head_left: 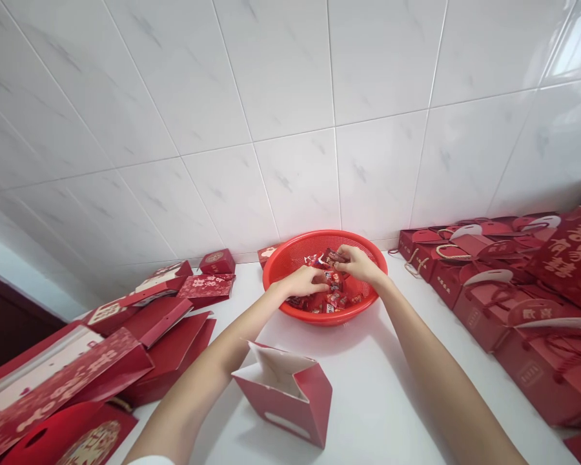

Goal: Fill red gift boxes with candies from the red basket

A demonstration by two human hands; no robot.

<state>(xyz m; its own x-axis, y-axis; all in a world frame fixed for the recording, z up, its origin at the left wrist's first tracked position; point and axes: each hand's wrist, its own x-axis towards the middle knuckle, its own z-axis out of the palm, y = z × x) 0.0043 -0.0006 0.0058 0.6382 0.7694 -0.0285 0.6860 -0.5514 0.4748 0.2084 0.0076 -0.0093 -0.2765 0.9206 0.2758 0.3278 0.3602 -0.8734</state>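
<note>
A red plastic basket (pixel 290 257) stands on the white table by the tiled wall, holding several small red-wrapped candies (pixel 336 299). Both my hands are inside it. My left hand (pixel 303 280) is curled over the candies with its fingers closed on some of them. My right hand (pixel 356 261) pinches a dark red candy wrapper (pixel 336 256) at the far side of the pile. An open red gift box (pixel 285 391) with a white inside stands in front of the basket, between my forearms.
Flat and half-folded red gift boxes (pixel 155 323) are heaped on the left. Rows of assembled red boxes with rope handles (pixel 503 297) fill the right side. A small red box (pixel 217 261) sits by the wall. The white table (pixel 382 387) runs toward me.
</note>
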